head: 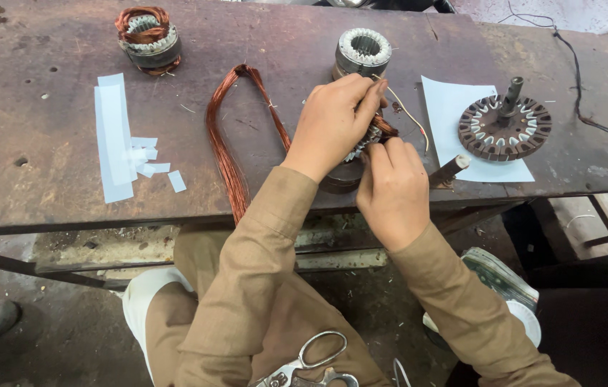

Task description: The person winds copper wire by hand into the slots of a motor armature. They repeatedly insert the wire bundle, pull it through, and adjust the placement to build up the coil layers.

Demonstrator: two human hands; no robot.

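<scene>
Left hand (333,123) fingers closed, pinching copper wire (406,111); right hand (392,190) curled on stator (361,147) just below (steadying it, probably). Wire loop (229,136) lies left of both.

A wound stator (149,39) topped with copper coil sits at the far left of the rusty metal worktop (46,186), with white paper strips (115,136) and small offcuts nearby. At right, a slotted rotor core (505,127) (shaft upright) rests on a white sheet (454,107), while scissors (311,364) lie on the lap below.
</scene>
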